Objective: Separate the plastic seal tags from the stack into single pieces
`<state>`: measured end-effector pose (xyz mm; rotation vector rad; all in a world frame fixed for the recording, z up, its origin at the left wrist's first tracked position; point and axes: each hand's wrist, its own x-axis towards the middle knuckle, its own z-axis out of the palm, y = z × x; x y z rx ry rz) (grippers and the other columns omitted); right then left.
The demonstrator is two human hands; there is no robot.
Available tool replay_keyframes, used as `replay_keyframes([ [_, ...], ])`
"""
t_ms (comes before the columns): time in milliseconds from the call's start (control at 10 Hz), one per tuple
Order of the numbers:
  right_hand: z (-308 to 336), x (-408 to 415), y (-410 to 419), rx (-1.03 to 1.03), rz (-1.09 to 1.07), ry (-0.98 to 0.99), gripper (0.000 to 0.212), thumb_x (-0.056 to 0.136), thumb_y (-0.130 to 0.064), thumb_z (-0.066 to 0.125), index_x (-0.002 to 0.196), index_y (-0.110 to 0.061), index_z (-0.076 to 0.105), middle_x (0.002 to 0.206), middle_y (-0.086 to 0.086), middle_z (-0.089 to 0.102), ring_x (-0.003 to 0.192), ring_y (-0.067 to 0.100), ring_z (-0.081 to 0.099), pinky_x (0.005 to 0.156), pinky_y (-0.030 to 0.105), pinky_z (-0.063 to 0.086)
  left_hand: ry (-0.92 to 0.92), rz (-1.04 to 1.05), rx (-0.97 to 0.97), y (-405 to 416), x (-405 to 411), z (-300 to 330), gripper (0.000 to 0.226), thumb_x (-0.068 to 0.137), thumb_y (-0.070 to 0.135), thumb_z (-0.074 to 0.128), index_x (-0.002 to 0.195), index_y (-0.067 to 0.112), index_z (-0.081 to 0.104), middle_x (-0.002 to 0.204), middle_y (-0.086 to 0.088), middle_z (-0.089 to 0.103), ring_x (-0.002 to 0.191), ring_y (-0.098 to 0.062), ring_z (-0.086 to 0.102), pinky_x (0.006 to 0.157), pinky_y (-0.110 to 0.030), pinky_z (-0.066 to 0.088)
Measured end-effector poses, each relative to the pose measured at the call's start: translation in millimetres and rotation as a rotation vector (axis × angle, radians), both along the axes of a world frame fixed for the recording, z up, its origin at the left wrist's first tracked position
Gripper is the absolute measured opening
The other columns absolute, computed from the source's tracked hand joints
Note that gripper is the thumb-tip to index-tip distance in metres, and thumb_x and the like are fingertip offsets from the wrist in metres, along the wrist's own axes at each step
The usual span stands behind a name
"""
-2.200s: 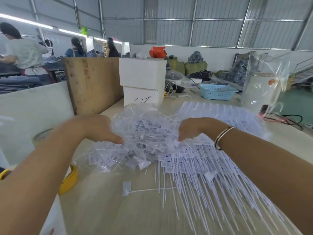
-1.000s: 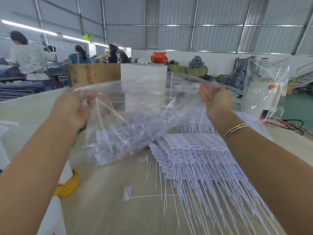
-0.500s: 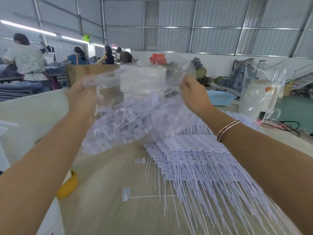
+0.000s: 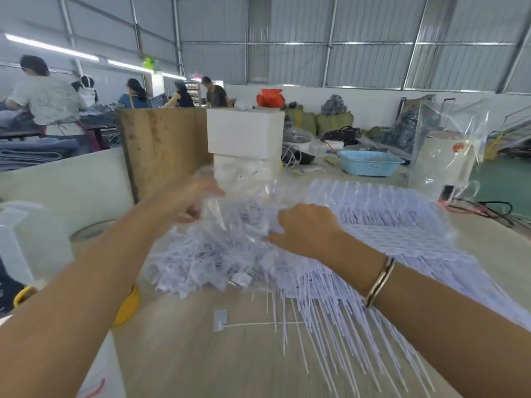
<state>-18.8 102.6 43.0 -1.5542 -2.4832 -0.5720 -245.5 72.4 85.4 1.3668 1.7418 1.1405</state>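
Note:
A clear plastic bag (image 4: 230, 242) full of loose white seal tags rests on the wooden table (image 4: 201, 363). My left hand (image 4: 186, 202), blurred by motion, pinches the bag's upper edge. My right hand (image 4: 304, 228) grips the bag's right side, knuckles up. To the right lies a large stack of joined white seal tags (image 4: 388, 242), their thin tails fanned toward me. One single seal tag (image 4: 221, 324) lies alone on the table in front of the bag.
A yellow tape roll (image 4: 129, 307) sits at the table's left edge. White foam blocks (image 4: 244, 133), a wooden board (image 4: 161, 145) and a blue basket (image 4: 369, 163) stand behind. A wrapped white machine (image 4: 442, 162) is at the right. People work at far left.
Both hands had lifted the bag of tags up in the air; now they have lowered it back onto the table, beside the stack.

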Motion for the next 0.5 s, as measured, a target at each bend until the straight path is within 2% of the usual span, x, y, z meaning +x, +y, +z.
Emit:
replay_keyframes([
  [100,-17.6,11.5,-1.9,-0.234,-0.124,-0.172,0.055,0.087,-0.065,0.042,0.105,-0.016,0.06,0.106,0.005,0.06,0.095,0.026,0.058,0.068,0.031,0.038,0.348,-0.29,-0.425,-10.5,-3.9,-19.2,0.018,0.079,0.031,0.069,0.085,0.014,0.069,0.048,0.001,0.029,0.039,-0.014,0.028,0.045,-0.021,0.031],
  [200,-21.0,21.8,-6.0,-0.306,-0.159,-0.079,0.051,0.09,-0.058,0.043,0.108,-0.013,0.059,0.11,0.008,0.059,0.1,0.028,0.058,0.07,0.031,0.038,0.466,-0.324,-0.514,-12.5,-1.2,-27.9,0.019,0.084,0.033,0.065,0.085,0.015,0.06,0.049,-0.001,0.034,0.04,-0.015,0.037,0.051,-0.022,0.032],
  [300,-10.6,25.5,-11.5,-0.204,-0.078,0.064,0.041,0.094,-0.047,0.041,0.092,-0.011,0.06,0.093,0.008,0.057,0.096,0.029,0.057,0.068,0.029,0.036,0.605,-0.203,-0.313,-17.6,7.0,-21.8,0.024,0.09,0.043,0.053,0.095,0.02,0.057,0.067,0.001,0.062,0.06,-0.013,0.064,0.059,-0.025,0.043],
  [400,0.1,25.8,-26.9,-0.005,-0.034,0.077,0.047,0.094,-0.05,0.039,0.066,-0.013,0.045,0.066,-0.001,0.039,0.078,0.026,0.054,0.059,0.028,0.034,0.755,-0.163,-0.192,-25.8,11.5,-12.5,0.042,0.087,0.056,0.05,0.113,0.023,0.055,0.104,0.003,0.058,0.093,-0.015,0.061,0.077,-0.029,0.045],
  [500,-1.3,28.8,-42.5,0.186,-0.023,0.1,0.049,0.091,-0.057,0.04,0.073,-0.016,0.06,0.071,-0.001,0.056,0.076,0.023,0.054,0.075,0.036,0.04,0.979,-0.045,-0.059,-43.5,29.3,-12.0,0.054,0.084,0.056,0.05,0.133,0.034,0.043,0.137,-0.002,0.037,0.128,-0.025,0.034,0.097,-0.038,0.035],
])
